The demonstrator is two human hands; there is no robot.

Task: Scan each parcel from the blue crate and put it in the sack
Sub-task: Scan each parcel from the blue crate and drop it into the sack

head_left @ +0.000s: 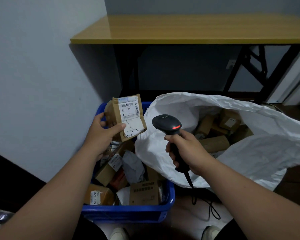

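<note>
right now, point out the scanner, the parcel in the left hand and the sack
scanner (166,124): head view, top of its head
parcel (128,113): head view, its white label
sack (260,153): head view, its white front wall

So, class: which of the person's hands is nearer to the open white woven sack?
The right. The right hand, gripping the black barcode scanner, overlaps the sack at its near edge; the left hand holds the brown cardboard parcel over the blue plastic crate.
</note>
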